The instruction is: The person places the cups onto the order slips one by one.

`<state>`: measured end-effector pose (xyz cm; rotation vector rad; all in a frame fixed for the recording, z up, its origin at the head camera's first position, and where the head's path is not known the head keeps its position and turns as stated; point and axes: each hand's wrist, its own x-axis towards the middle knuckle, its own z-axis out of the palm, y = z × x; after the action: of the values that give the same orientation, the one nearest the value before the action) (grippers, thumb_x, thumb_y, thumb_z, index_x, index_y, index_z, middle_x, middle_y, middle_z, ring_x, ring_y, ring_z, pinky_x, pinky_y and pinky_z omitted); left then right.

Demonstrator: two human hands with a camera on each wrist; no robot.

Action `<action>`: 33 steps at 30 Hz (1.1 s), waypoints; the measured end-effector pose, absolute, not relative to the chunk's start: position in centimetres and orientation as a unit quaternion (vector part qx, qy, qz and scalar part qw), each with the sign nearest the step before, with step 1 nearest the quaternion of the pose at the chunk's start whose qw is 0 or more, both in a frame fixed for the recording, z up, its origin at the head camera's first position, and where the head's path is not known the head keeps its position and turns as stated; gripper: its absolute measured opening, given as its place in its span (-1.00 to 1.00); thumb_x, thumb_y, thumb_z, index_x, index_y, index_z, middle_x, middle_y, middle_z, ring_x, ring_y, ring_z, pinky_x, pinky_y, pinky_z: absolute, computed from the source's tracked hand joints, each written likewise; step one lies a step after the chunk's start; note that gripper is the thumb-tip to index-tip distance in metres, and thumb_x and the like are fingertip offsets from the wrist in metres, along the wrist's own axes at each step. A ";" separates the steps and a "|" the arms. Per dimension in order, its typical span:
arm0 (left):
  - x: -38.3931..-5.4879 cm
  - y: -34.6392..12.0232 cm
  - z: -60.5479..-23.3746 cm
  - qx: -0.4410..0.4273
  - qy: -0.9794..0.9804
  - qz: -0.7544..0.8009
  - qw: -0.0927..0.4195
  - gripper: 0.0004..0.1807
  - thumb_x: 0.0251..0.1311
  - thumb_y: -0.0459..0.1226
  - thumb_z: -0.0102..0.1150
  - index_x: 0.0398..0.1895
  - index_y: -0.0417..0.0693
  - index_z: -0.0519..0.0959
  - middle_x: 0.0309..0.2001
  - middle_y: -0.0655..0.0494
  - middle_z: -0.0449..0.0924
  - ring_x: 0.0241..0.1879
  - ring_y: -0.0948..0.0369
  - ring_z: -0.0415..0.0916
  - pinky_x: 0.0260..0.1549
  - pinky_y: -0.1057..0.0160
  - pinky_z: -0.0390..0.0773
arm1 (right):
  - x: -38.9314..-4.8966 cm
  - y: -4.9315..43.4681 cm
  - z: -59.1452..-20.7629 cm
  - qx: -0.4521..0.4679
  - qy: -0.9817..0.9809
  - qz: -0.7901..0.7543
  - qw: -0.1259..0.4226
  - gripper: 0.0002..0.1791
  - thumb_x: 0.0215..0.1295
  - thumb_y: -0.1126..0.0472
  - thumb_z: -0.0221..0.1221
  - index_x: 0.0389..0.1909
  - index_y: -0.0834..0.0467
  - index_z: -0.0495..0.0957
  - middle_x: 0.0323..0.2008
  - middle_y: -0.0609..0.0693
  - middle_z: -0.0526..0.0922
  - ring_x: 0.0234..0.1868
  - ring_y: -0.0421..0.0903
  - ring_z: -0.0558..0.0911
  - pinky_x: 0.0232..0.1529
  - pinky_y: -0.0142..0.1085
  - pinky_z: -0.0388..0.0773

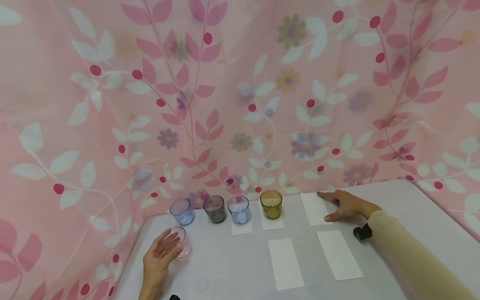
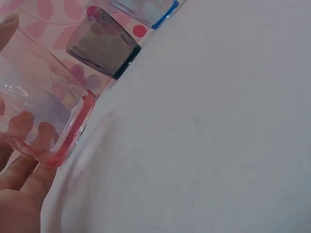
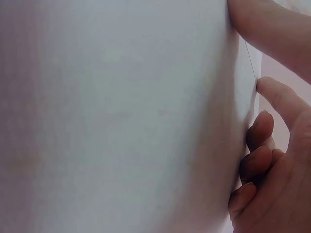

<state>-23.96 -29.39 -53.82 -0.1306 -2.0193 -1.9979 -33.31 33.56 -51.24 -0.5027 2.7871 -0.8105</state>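
Observation:
At the table's left side my left hand (image 1: 158, 260) grips a clear pink glass (image 1: 185, 246), fingers behind it and thumb in front. In the left wrist view the glass's thick pink base (image 2: 77, 128) is low over the table, with fingertips visible through the wall. My right hand (image 1: 348, 206) touches a white paper rectangle (image 1: 314, 208) at the back right. Its index finger reaches straight to the sheet's far edge, and the thumb is spread to the near right corner. The other fingers are curled under, as the right wrist view shows.
Along the back stand a blue glass (image 1: 182, 213), a grey glass (image 1: 215, 210), a pale blue glass (image 1: 238, 211) and an amber glass (image 1: 271, 206). The last two are on white papers. Nearer lie two more papers (image 1: 286, 266) (image 1: 340, 256). A pink leaf-patterned cloth (image 1: 235, 77) hangs behind.

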 end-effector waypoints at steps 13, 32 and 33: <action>-23.1 -26.9 -48.6 -0.213 -0.624 -0.743 0.114 -0.25 0.32 -0.72 0.10 0.57 -0.49 0.14 0.43 -0.28 0.50 0.38 -0.01 0.58 0.33 0.12 0.56 | -33.1 33.6 -51.5 -0.176 0.939 -0.279 0.098 0.14 0.09 -0.09 0.60 0.62 0.15 0.26 -0.29 0.05 0.31 -0.24 -0.04 0.28 -0.21 -0.17 0.27; -27.6 -15.1 -41.4 -0.347 -0.594 -0.726 0.006 -0.24 0.31 -0.57 0.27 0.56 -0.39 0.25 0.47 -0.22 0.48 0.44 -0.02 0.51 0.41 0.07 0.51 | -33.4 33.8 -51.5 -0.163 0.943 -0.270 0.106 0.15 0.10 -0.15 0.59 0.64 0.10 0.23 -0.18 0.09 0.39 -0.15 0.00 0.34 -0.08 -0.12 0.36; -27.8 -14.5 -41.2 -0.344 -0.599 -0.723 0.001 -0.24 0.30 -0.57 0.28 0.56 -0.36 0.26 0.47 -0.22 0.48 0.44 -0.02 0.51 0.40 0.09 0.52 | -33.4 33.8 -51.5 -0.163 0.943 -0.271 0.107 0.15 0.10 -0.15 0.59 0.64 0.09 0.23 -0.17 0.09 0.38 -0.14 0.00 0.34 -0.07 -0.11 0.36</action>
<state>-27.82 -14.49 -41.20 -1.0805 -1.8792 -2.2707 -33.40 33.84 -51.49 -0.4789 2.7751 -0.7978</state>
